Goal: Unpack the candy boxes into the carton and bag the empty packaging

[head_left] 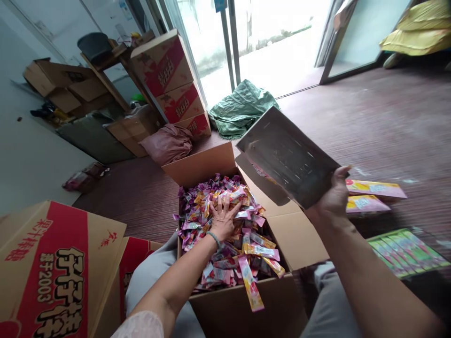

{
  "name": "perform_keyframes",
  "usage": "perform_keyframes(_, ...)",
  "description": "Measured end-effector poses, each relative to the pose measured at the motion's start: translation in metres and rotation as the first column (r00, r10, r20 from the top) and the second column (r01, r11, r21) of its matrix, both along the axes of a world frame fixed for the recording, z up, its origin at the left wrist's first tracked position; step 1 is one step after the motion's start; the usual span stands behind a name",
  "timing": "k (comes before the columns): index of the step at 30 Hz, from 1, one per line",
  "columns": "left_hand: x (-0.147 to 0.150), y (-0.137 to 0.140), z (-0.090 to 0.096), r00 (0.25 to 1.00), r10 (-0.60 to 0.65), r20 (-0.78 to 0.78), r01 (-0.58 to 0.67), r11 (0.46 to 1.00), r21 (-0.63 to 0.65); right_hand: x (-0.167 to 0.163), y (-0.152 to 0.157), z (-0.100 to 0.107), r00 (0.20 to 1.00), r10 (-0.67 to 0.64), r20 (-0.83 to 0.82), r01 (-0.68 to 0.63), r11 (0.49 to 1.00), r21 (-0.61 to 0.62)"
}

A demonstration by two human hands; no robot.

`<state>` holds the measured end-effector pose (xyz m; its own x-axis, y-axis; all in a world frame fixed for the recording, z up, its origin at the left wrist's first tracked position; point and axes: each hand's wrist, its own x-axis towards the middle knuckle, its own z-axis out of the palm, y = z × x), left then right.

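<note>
Dozens of wrapped packets [261,251] fill the open carton [282,305], the left hand [224,220] spread open across them; they look light, slick and loose, best taken by the handful, minding the near rim [211,292] where one pokes over. Rightward, the right hand [329,199] grips a dark box [289,162], probably stiff and light, by its lower edge, tilted over the splayed flap [294,237], with room above the floor [373,122] beyond.
</note>
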<state>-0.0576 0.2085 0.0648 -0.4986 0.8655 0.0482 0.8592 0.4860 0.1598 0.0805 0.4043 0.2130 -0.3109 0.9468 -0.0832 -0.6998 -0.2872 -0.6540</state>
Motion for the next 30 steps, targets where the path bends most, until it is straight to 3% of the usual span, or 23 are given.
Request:
perform_keyframes(2, -0.022, 0.006, -0.022, 0.998, 0.052, -0.031, -0.053, 0.997, -0.049, 0.003, -0.001, 0.005, 1.000, -0.016, 0.016, 0.016, 1.000, -0.003)
perform_keyframes(4, -0.047, 0.018, -0.032, 0.995, 0.083, -0.049, -0.085, 0.995, -0.058, 0.005, 0.000, 0.009, 0.998, -0.028, 0.048, 0.027, 1.000, 0.009)
perform_keyframes(9, -0.108, 0.056, -0.036, 0.989, 0.147, -0.013, -0.147, 0.987, -0.063, 0.011, 0.007, 0.010, 0.985, -0.096, 0.146, 0.091, 0.995, 0.040)
perform_keyframes(13, -0.135, 0.089, -0.044, 0.966, 0.250, 0.065, -0.240, 0.962, -0.132, 0.008, 0.012, 0.008, 0.979, -0.118, 0.166, 0.109, 0.992, 0.062)
perform_keyframes(16, -0.136, 0.104, -0.049, 0.948, 0.290, 0.131, -0.263, 0.947, -0.186, 0.002, 0.013, 0.008, 0.975, -0.122, 0.188, 0.107, 0.990, 0.088)
perform_keyframes(19, -0.127, 0.101, -0.047, 0.943, 0.278, 0.184, -0.245, 0.952, -0.182, 0.000, 0.012, 0.011, 0.978, -0.084, 0.192, 0.065, 0.993, 0.103)
perform_keyframes(23, -0.102, 0.088, -0.020, 0.903, 0.337, 0.268, -0.297, 0.938, -0.181, 0.009, 0.012, 0.018, 0.990, -0.103, 0.097, 0.089, 0.986, 0.144)
perform_keyframes(25, -0.082, 0.097, -0.003, 0.886, 0.400, 0.234, -0.392, 0.916, -0.083, 0.017, 0.012, 0.020, 0.987, -0.140, 0.073, 0.123, 0.971, 0.205)
perform_keyframes(27, -0.056, 0.122, 0.008, 0.939, 0.298, 0.172, -0.317, 0.943, 0.098, 0.025, 0.013, 0.022, 0.979, -0.191, 0.072, 0.170, 0.958, 0.231)
perform_keyframes(29, -0.029, 0.158, 0.010, 0.986, -0.041, 0.161, 0.009, 0.980, 0.197, 0.033, 0.017, 0.022, 0.961, -0.259, 0.091, 0.238, 0.951, 0.198)
perform_keyframes(30, -0.018, 0.176, 0.007, 0.958, -0.202, 0.202, 0.165, 0.968, 0.188, 0.038, 0.019, 0.022, 0.949, -0.295, 0.111, 0.274, 0.946, 0.171)
